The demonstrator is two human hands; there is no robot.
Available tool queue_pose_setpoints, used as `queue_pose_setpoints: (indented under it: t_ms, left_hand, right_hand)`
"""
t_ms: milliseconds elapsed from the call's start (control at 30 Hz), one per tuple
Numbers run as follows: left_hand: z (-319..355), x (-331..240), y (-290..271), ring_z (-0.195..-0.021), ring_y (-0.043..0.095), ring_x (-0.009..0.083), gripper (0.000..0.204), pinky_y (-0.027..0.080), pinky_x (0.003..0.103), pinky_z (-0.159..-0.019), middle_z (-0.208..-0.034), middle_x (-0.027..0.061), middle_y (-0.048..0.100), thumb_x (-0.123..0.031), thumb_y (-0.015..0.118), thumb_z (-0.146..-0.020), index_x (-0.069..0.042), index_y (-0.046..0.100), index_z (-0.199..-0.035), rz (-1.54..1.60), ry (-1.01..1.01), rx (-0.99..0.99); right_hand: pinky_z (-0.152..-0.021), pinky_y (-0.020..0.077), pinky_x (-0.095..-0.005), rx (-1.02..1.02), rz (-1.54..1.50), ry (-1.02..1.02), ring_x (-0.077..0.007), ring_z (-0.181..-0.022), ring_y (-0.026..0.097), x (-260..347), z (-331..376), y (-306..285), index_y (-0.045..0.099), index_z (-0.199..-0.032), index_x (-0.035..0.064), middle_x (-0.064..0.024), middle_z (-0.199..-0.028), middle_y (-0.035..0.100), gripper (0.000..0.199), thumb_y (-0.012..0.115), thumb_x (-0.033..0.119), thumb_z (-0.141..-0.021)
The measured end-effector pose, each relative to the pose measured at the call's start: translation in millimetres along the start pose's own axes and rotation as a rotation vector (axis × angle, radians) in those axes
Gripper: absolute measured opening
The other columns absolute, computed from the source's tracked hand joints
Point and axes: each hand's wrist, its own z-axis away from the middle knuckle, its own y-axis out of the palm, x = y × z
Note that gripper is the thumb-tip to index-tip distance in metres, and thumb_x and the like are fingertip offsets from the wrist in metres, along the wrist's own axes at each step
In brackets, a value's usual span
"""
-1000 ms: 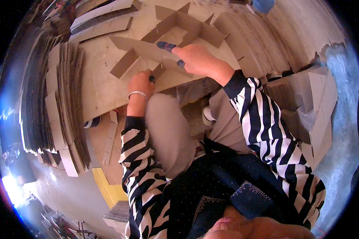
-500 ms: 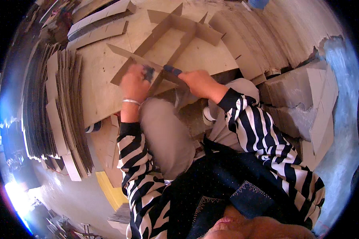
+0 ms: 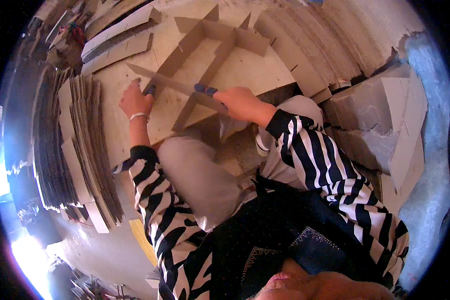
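Observation:
A lattice of interlocked brown cardboard strips (image 3: 216, 32) stands on edge on a wooden board. Its nearest long strip (image 3: 171, 84) runs slantwise between my hands. My left hand (image 3: 136, 101), with a dark covering on a finger, is closed at the left end of this strip, its fingers bent against the cardboard. A short cross strip there is hidden by the hand. My right hand (image 3: 241, 103) grips the right part of the near strip, beside a crossing strip (image 3: 186, 113). Dark coverings wrap its fingertips too.
Beneath the lattice lies the pale wooden board (image 3: 116, 120). Stacked cardboard sheets (image 3: 87, 145) stand at left, with slotted strips (image 3: 117, 55) at far left. More cardboard stacks (image 3: 305, 55) line the right, near a blue plastic-like sheet (image 3: 431, 115). My knees are below the board's near edge.
My left hand has moved left along the near strip, away from the middle crossing. My right hand keeps its grip there. The whole view has shifted slightly.

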Motion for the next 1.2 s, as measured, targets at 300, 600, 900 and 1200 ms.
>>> queue_pose_setpoints:
  t_ms: [300, 600, 900, 1200]
  left_hand:
    - [-2.5, -6.7, -9.5, -0.093, 0.064, 0.0315, 0.023, 0.052, 0.044, -0.075, -0.098, 0.0117, 0.068, -0.016, 0.057, -0.077, -0.016, 0.066, -0.098, -0.136, -0.071, 0.377]
    - [16.6, -3.4, -18.2, -0.095, 0.064, 0.0307, 0.020, 0.052, 0.044, -0.076, -0.098, 0.0113, 0.067, -0.018, 0.057, -0.078, -0.015, 0.065, -0.096, -0.170, -0.038, 0.381]
    - [21.7, -3.0, -14.1, -0.096, 0.064, 0.0293, 0.021, 0.053, 0.043, -0.078, -0.101, 0.0090, 0.067, -0.018, 0.057, -0.079, -0.016, 0.065, -0.098, -0.241, -0.003, 0.436]
    - [26.3, -7.9, -29.8, -0.100, 0.063, 0.0302, 0.023, 0.053, 0.044, -0.078, -0.105, 0.0105, 0.066, -0.023, 0.058, -0.081, -0.014, 0.066, -0.100, -0.277, -0.032, 0.525]
  right_hand:
    - [-0.065, 0.0470, -0.0491, -0.036, 0.006, 0.039, -0.0381, -0.079, 0.061, 2.9, -11.7, 14.6, 0.056, -0.100, 0.0087, -0.0170, -0.080, 0.062, 0.027, 0.057, 0.004, -0.073]
    - [-0.064, 0.0489, -0.0488, -0.087, -0.042, -0.017, -0.0376, -0.080, 0.063, 13.4, 5.1, 21.1, 0.057, -0.098, 0.0084, -0.0163, -0.084, 0.063, 0.024, 0.057, 0.003, -0.075]
    - [-0.065, 0.0484, -0.0488, -0.061, -0.026, -0.027, -0.0382, -0.081, 0.062, 14.3, 2.2, 17.2, 0.056, -0.096, 0.0081, -0.0166, -0.082, 0.063, 0.022, 0.057, 0.003, -0.075]
    - [-0.067, 0.0476, -0.0492, 0.060, 0.006, 0.016, -0.0394, -0.083, 0.060, 33.8, 0.6, 3.7, 0.054, -0.096, 0.0066, -0.0167, -0.085, 0.062, 0.023, 0.059, 0.004, -0.073]
